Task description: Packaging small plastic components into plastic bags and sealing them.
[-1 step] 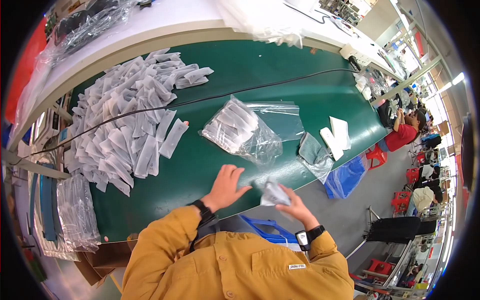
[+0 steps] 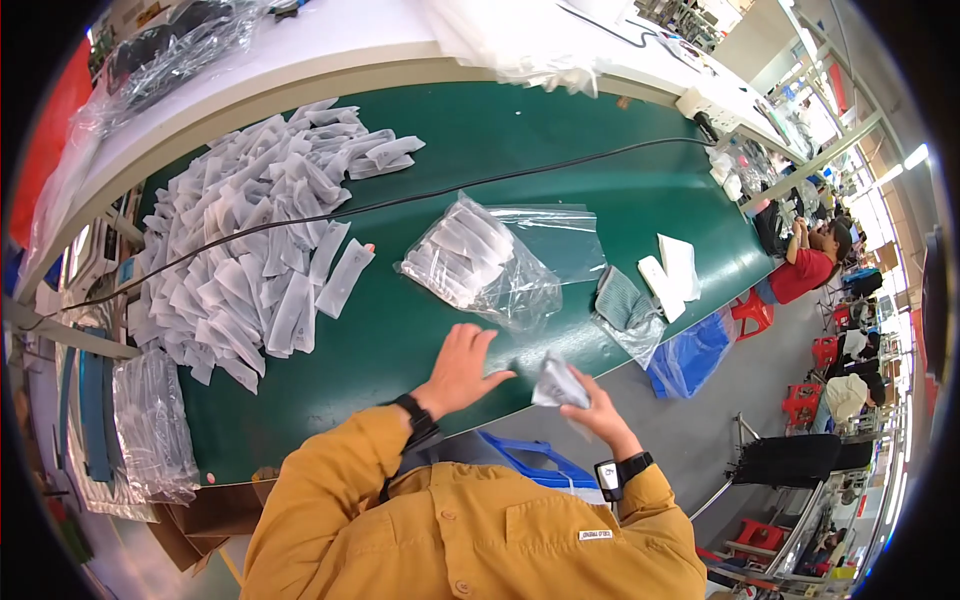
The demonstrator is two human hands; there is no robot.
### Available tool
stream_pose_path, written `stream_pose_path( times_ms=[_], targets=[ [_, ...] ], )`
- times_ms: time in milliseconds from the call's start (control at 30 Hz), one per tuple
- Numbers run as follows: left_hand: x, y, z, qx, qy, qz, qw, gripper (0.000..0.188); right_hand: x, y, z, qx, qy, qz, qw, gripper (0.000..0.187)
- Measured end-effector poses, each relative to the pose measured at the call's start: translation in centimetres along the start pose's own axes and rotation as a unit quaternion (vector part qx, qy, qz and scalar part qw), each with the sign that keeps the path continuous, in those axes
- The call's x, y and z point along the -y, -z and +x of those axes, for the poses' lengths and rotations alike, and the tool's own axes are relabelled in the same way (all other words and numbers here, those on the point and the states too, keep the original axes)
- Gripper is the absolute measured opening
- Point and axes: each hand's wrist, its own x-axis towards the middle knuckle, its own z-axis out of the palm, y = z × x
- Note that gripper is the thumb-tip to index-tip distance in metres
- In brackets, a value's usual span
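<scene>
Over the table's near edge, my right hand [image 2: 602,414] grips a small, crumpled whitish plastic packet [image 2: 556,382], slightly blurred; its contents cannot be made out. My left hand [image 2: 460,372] hovers to its left above the green tabletop [image 2: 400,345], fingers stretched out, thumb apart and nothing held. Beyond both hands lies a large clear plastic bag [image 2: 530,290] with several slim whitish sleeved packets [image 2: 465,245] in it, its flap spread to the right. A big heap of similar frosted packets [image 2: 250,230] covers the table's left side.
A black cable [image 2: 450,190] runs across the table. To the right lie a grey-green textile in clear plastic [image 2: 628,300] and white flat pieces [image 2: 680,268]. Blue plastic [image 2: 695,360] sits beyond the edge. A person in red [image 2: 800,275] sits far right. A white shelf [image 2: 350,40] spans the back.
My left hand has shifted slightly right and away from me. The packet in my right hand has moved a little to the right and turned.
</scene>
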Motion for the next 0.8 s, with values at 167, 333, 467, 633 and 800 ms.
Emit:
stream_pose_path(
  times_ms=[167,333,467,633,800],
  targets=[
    [-0.3,-6.1,6.0,-0.024,-0.018,0.046,0.998,0.033,-2.4,2.9,2.2,-0.092,0.012,0.069,0.993,0.087],
    [0.7,-5.9,6.7,-0.048,0.027,-0.073,0.996,0.013,0.2,4.6,8.4,-0.012,0.100,0.020,0.995,0.086],
    [0.3,-3.0,6.3,-0.120,0.095,-0.161,0.975,0.005,2.9,4.4,13.9,0.144,0.126,0.072,0.979,0.084],
    [0.3,-1.6,6.2,-0.205,0.077,-0.140,0.966,0.006,3.1,2.7,19.3,0.202,0.062,0.143,0.967,0.081],
    [0.3,-1.3,5.2,-0.207,0.085,-0.132,0.966,0.002,3.0,0.5,22.1,0.246,-0.016,0.304,0.920,0.081]
  ],
)
